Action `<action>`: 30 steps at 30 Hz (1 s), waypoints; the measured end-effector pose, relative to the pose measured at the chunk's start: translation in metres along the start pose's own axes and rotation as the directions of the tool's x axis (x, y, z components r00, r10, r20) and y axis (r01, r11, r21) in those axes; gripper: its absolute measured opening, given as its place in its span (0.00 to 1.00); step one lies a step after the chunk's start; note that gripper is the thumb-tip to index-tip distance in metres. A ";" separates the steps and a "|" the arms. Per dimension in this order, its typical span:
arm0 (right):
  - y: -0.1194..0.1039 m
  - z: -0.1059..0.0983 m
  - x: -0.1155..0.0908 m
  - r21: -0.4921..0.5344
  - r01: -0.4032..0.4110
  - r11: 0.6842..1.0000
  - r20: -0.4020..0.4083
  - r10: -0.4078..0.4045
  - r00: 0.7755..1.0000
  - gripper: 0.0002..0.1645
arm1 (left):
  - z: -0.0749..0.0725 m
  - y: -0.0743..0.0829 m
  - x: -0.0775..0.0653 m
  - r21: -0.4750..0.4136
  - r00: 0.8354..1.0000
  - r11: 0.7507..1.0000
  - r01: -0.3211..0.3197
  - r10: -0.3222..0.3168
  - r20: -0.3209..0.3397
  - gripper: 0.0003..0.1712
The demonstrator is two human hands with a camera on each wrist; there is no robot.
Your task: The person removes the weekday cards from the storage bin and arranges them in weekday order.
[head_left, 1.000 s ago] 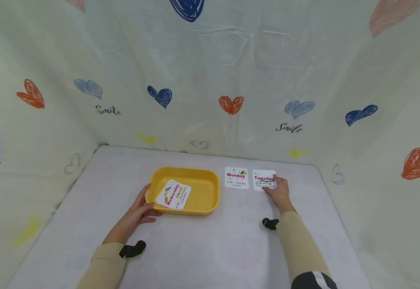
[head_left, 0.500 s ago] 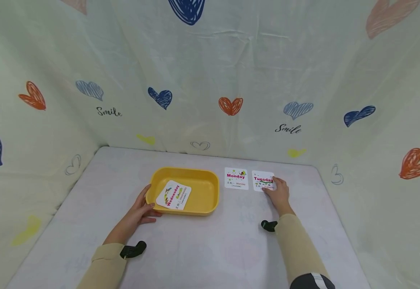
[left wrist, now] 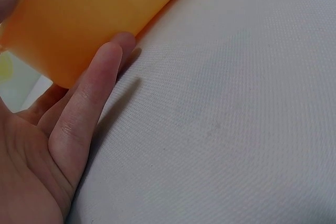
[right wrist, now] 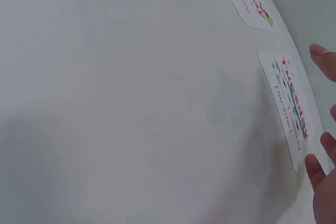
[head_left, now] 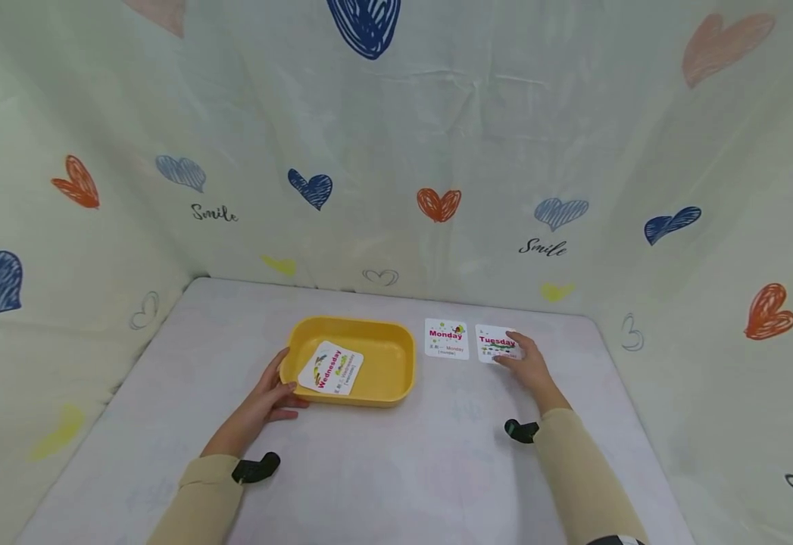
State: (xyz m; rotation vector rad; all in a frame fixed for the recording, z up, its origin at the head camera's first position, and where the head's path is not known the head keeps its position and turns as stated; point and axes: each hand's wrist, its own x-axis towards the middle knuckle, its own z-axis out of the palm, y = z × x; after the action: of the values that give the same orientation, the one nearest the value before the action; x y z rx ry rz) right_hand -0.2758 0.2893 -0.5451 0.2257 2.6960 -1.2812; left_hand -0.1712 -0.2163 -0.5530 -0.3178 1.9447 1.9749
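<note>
Left grip (head_left: 264, 400) holds tray (head_left: 385, 367); right grip (head_left: 531, 369) spread, empty, over Tuesday card (head_left: 494, 343).
Lifting straight up should avoid nudging that card askew.

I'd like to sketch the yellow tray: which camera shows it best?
The head view: it shows nearly the whole tray and the card inside. The left wrist view catches only part of its outside; the right wrist view, none.

Head view: forward, down over table (head_left: 396, 477). Close wrist views overlap it: left, tray (left wrist: 89, 14); right, Tuesday card (right wrist: 283, 100).
</note>
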 end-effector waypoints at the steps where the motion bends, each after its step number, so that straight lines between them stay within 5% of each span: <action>1: -0.003 0.002 -0.002 0.011 -0.008 1.000 0.003 0.008 1.000 0.44 | 0.000 -0.001 0.001 -0.002 1.000 1.000 0.004 -0.004 -0.004 0.45; 8: -0.027 0.016 -0.016 0.093 -0.018 0.996 0.022 0.016 1.000 0.42 | -0.002 -0.006 0.003 -0.006 1.000 1.000 0.023 -0.023 -0.011 0.46; 14: -0.045 0.026 -0.026 0.184 0.079 0.980 0.052 -0.090 0.995 0.40 | -0.003 -0.004 0.002 -0.012 1.000 1.000 0.008 -0.008 0.000 0.45; 20: -0.064 0.035 -0.033 0.271 0.128 0.954 0.114 -0.163 0.980 0.38 | -0.002 -0.003 0.002 -0.010 1.000 1.000 -0.004 0.005 0.024 0.45; 30: -0.109 0.056 -0.035 0.277 0.177 0.945 0.226 -0.243 0.943 0.40 | -0.003 -0.004 0.003 0.003 1.000 1.000 0.001 -0.001 0.012 0.45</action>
State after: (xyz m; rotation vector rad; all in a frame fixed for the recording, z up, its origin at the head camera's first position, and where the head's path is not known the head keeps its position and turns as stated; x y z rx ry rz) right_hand -0.2596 0.1753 -0.4905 -0.1996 2.3842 -1.5928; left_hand -0.1731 -0.2193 -0.5580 -0.3055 1.9394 1.9687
